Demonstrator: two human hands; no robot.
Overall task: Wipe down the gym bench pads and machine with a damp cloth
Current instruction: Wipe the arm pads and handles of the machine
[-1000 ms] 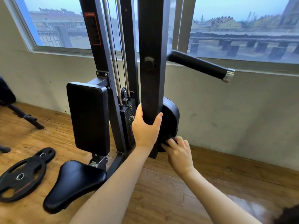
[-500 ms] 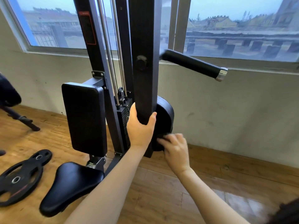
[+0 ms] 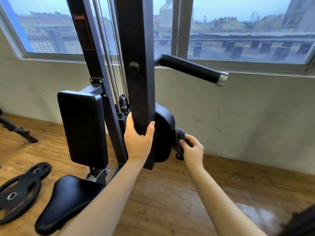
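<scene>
A black gym machine stands against the wall under the window. My left hand [image 3: 139, 141] grips its hanging black arm bar [image 3: 136, 65] near the lower end. Behind that bar sits a round black pad [image 3: 164, 133]. My right hand [image 3: 192, 151] holds a dark cloth [image 3: 179, 136] bunched against the pad's right edge. The rectangular back pad [image 3: 82, 128] is upright to the left, and the black seat [image 3: 66, 201] lies below it. A padded handle [image 3: 190, 68] with a chrome end sticks out to the right.
Black weight plates [image 3: 18, 189] lie on the wooden floor at the lower left. Another machine's leg [image 3: 18, 131] reaches in from the far left. The pale wall [image 3: 247, 116] is close behind the machine. Steel guide rods [image 3: 109, 57] run up the frame.
My right hand has slid from the pad's front lower edge around to its right side, and the cloth now shows above my fingers. The view has shifted closer; my left hand keeps its grip.
</scene>
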